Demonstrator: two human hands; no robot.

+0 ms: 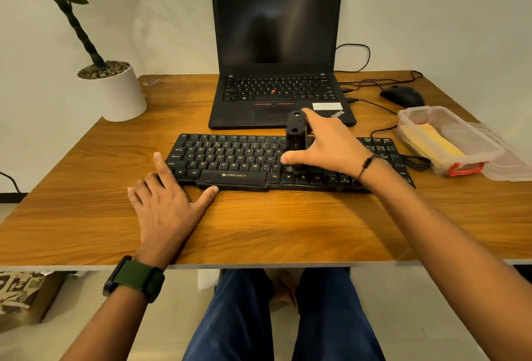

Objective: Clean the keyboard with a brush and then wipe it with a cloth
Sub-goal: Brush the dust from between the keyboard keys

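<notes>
We are looking at a flat black plastic keyboard (pixel 230 159) with yellow lettering, lying across the middle of the brown wood-grain table (pixel 273 222), near its front edge. Our right hand (pixel 328 144) is gripping a chunky black brush (pixel 296 139) upright over the keys right of centre, thumb stretched out low on its near side and the fingers wrapping round its far side; the brush's lower end is touching the key rows. Our left hand (pixel 167 202) is lying nearly flat with fingers spread, holding nothing: the thumb is pressing against the keyboard's near edge by the space bar, and the forefinger is resting at its left end.

Just beyond the keyboard, a black laptop (pixel 276 52) is standing open with a dark screen. To the right, a clear plastic box (pixel 449 139) with a red clasp is holding a folded yellow cloth (pixel 434 142), its lid lying beside it. A black mouse (pixel 403 95) is sitting further back on the right. At the far left corner, a white pot with a green plant (pixel 115 90) is standing on the table.
</notes>
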